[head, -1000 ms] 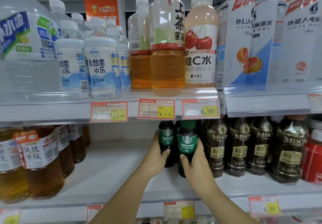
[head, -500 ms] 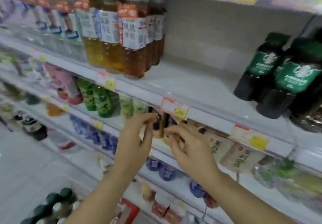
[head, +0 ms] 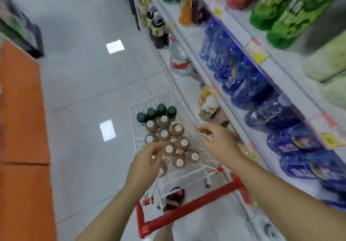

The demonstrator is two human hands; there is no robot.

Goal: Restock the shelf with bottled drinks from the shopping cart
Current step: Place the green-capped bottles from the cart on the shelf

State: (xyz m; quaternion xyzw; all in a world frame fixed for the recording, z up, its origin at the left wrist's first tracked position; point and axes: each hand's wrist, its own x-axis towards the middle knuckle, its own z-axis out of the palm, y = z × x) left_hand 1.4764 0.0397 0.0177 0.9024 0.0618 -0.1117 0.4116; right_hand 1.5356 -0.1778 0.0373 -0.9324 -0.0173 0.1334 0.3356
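Bottles [head: 169, 141] upright in cart [head: 189, 177], long axis vertical, white caps up; green-capped ones [head: 156, 112] at far end of cart. Directly under left hand [head: 148, 158], at near-left part of cart, the closest white caps; no contact visible. Nearer of the two: left hand, fingers loosely half-curled, holding nothing. Over right rim of cart, right hand [head: 219, 141], fingers relaxed and spread, also empty. Probably next: straight down, grip around one neck. To right of cart, shelf [head: 292, 87].
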